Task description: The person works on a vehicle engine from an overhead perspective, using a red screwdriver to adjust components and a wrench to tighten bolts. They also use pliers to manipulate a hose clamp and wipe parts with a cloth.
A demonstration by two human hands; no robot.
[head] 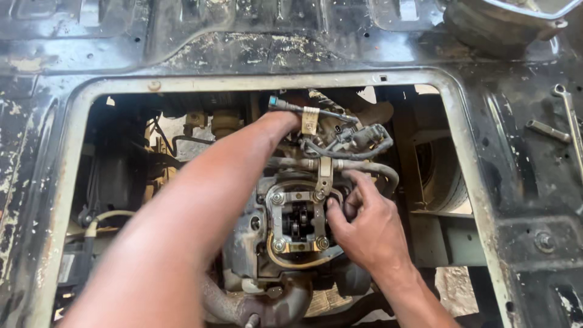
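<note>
I look down through a square opening in a dirty black metal vehicle floor (67,158) onto an engine (297,225). Its top is uncovered, showing rocker parts inside a frame held by bolts. My left forearm (200,200) reaches far in; its hand is hidden behind a wiring harness (349,143) with a tan tag (310,120). My right hand (364,225) rests on the right side of the engine head, with the fingers curled against a black hose (376,170) and the thumb near a bolt.
A spanner (571,121) and another metal tool (546,130) lie on the floor panel at the right. A metal basin (510,24) sits at the top right. A tyre (443,176) shows below, right of the engine.
</note>
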